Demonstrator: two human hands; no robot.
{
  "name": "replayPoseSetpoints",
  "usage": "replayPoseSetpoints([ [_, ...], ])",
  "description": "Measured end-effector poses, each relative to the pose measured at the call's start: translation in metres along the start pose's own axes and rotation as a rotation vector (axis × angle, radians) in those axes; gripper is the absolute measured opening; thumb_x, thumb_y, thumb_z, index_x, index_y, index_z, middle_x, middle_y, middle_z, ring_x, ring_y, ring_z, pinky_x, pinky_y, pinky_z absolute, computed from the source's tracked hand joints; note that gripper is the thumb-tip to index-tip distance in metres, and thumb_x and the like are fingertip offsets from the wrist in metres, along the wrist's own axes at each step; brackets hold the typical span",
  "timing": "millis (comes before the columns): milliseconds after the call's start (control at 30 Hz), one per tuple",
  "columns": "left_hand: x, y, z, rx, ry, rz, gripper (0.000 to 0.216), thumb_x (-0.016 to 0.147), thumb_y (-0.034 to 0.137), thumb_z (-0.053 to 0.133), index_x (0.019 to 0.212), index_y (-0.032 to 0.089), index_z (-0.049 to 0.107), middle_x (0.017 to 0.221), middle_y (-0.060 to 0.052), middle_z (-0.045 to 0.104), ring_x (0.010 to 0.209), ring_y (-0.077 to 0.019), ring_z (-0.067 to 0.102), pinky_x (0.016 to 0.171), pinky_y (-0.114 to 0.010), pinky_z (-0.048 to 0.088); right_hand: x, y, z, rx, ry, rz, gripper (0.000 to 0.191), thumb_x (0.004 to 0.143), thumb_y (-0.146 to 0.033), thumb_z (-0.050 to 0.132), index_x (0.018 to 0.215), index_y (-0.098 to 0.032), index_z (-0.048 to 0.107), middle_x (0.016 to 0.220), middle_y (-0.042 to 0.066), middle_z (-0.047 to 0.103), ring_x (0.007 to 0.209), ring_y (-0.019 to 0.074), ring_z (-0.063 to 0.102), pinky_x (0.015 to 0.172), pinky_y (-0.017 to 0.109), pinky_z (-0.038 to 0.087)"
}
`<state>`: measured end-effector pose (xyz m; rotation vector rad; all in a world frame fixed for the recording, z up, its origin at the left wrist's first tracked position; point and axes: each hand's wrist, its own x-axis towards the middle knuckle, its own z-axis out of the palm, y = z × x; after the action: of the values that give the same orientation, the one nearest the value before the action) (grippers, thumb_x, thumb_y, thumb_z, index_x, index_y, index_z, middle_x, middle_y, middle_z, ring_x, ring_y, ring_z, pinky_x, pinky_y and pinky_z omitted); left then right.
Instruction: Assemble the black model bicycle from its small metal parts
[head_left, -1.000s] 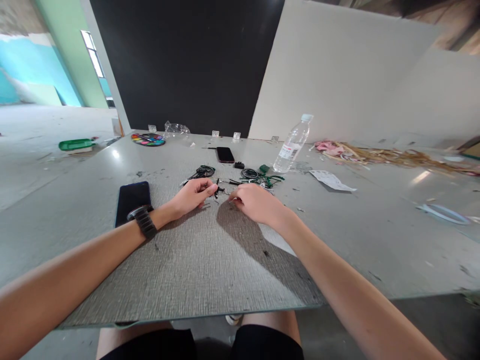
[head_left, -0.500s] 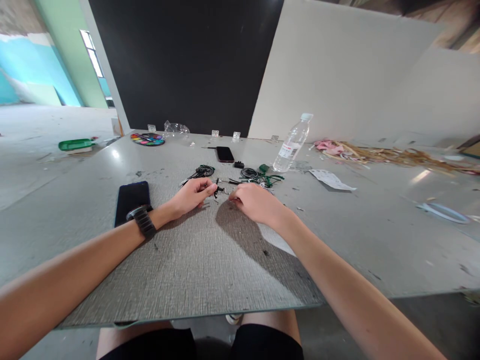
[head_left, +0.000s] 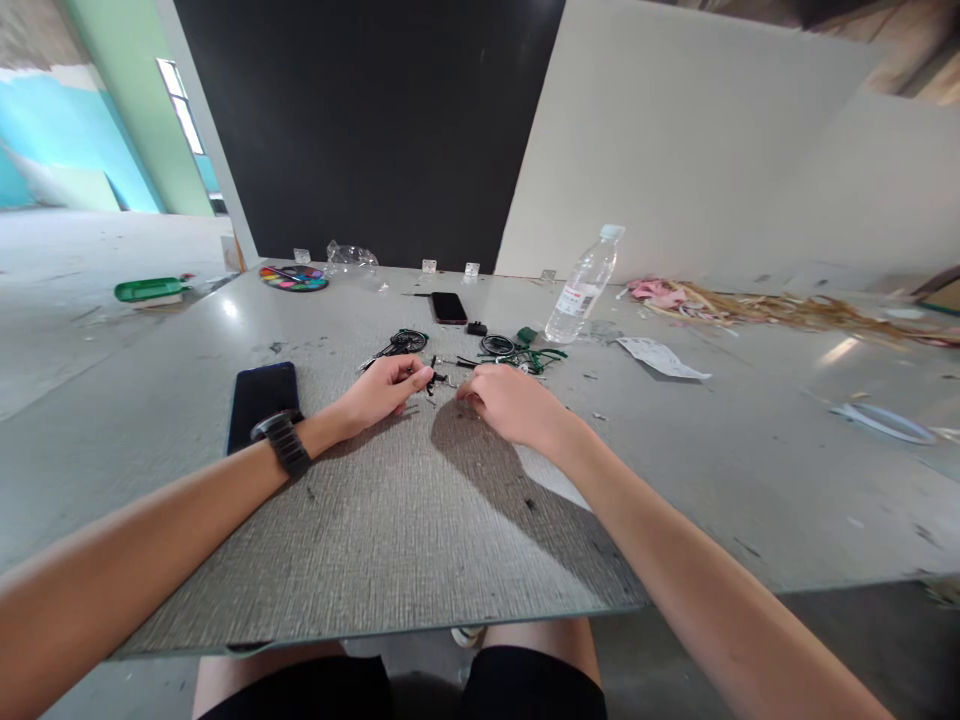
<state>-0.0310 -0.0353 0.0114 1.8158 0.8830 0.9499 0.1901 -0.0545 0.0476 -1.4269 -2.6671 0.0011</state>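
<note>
Over the middle of the table, my left hand (head_left: 385, 390) pinches a small black part (head_left: 436, 377) between thumb and fingers. My right hand (head_left: 510, 398) is close on its right, fingers pressed together and pointing down; what they hold, if anything, is hidden. Just beyond my left hand lies a black model-bicycle piece with a spoked wheel (head_left: 409, 342). Past my right hand are another small wheel (head_left: 498, 346) and a green bicycle frame (head_left: 541, 358), partly covered by that hand. Tiny loose pieces lie around my fingertips.
A dark phone (head_left: 262, 400) lies by my left wrist, another phone (head_left: 448, 307) farther back. A water bottle (head_left: 581, 288) stands tilted-looking at right, near a paper sheet (head_left: 661, 358). A paint palette (head_left: 294, 278) and clear plastic (head_left: 351, 260) sit at the back left.
Both hands keep nearly the same place and grip. The whole view has shifted very slightly.
</note>
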Motion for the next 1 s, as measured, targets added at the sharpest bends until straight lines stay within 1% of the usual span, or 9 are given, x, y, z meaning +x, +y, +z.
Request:
replayPoseSetpoints([
  [200, 0.000, -0.001, 0.001, 0.004, 0.007, 0.003, 0.035, 0.093, 0.048, 0.054, 0.073, 0.020, 0.047, 0.060, 0.006, 0.039, 0.046, -0.0074, 0.038, 0.045, -0.023, 0.031, 0.000, 0.001, 0.001, 0.018, 0.066, 0.031, 0.031, 0.088, -0.010, 0.050, 0.104, -0.019, 0.075, 0.101, 0.011, 0.069, 0.084, 0.0218, 0.062, 0.066, 0.033, 0.040],
  [333, -0.001, -0.001, 0.001, -0.001, 0.016, 0.010, 0.034, 0.095, 0.045, 0.053, 0.072, 0.020, 0.046, 0.061, 0.006, 0.038, 0.046, -0.0070, 0.037, 0.046, -0.023, 0.031, -0.001, -0.002, -0.007, 0.077, 0.155, 0.044, 0.034, 0.095, -0.015, 0.042, 0.110, -0.020, 0.072, 0.099, 0.009, 0.068, 0.083, 0.0190, 0.060, 0.069, 0.031, 0.041],
  [433, -0.001, -0.002, 0.001, -0.004, 0.024, 0.015, 0.034, 0.095, 0.044, 0.053, 0.073, 0.020, 0.047, 0.062, 0.006, 0.039, 0.047, -0.0070, 0.038, 0.047, -0.023, 0.032, -0.003, -0.004, -0.012, 0.186, 0.258, 0.003, 0.033, 0.100, -0.023, 0.040, 0.112, -0.020, 0.070, 0.102, 0.008, 0.067, 0.082, 0.0171, 0.059, 0.070, 0.030, 0.042],
  [533, 0.000, -0.002, 0.001, -0.003, 0.027, 0.021, 0.033, 0.095, 0.045, 0.053, 0.074, 0.019, 0.049, 0.061, 0.006, 0.040, 0.047, -0.0075, 0.037, 0.046, -0.023, 0.031, -0.003, -0.006, -0.012, 0.306, 0.348, -0.063, 0.033, 0.100, -0.026, 0.040, 0.112, -0.021, 0.069, 0.101, 0.007, 0.066, 0.078, 0.0153, 0.057, 0.071, 0.029, 0.041],
  [667, 0.001, -0.002, 0.000, -0.002, 0.014, 0.038, 0.033, 0.095, 0.045, 0.054, 0.075, 0.019, 0.050, 0.061, 0.006, 0.041, 0.048, -0.0075, 0.039, 0.046, -0.023, 0.030, -0.002, -0.012, -0.008, 0.347, 0.364, -0.116, 0.031, 0.099, -0.023, 0.041, 0.112, -0.020, 0.070, 0.100, 0.006, 0.066, 0.079, 0.0150, 0.057, 0.073, 0.028, 0.041],
  [800, 0.000, -0.002, 0.000, -0.001, -0.006, 0.043, 0.033, 0.095, 0.044, 0.054, 0.075, 0.018, 0.051, 0.061, 0.006, 0.042, 0.048, -0.0071, 0.039, 0.047, -0.022, 0.030, -0.001, -0.014, -0.005, 0.363, 0.357, -0.132, 0.029, 0.097, -0.019, 0.044, 0.110, -0.020, 0.070, 0.098, 0.006, 0.066, 0.082, 0.0157, 0.059, 0.075, 0.028, 0.042],
  [1000, -0.001, 0.000, 0.001, 0.004, -0.002, 0.042, 0.035, 0.096, 0.046, 0.052, 0.075, 0.018, 0.049, 0.061, 0.006, 0.040, 0.048, -0.0072, 0.038, 0.047, -0.022, 0.031, 0.000, -0.010, -0.002, 0.371, 0.405, -0.145, 0.028, 0.096, -0.017, 0.046, 0.109, -0.021, 0.070, 0.097, 0.005, 0.066, 0.074, 0.0147, 0.057, 0.070, 0.029, 0.041],
])
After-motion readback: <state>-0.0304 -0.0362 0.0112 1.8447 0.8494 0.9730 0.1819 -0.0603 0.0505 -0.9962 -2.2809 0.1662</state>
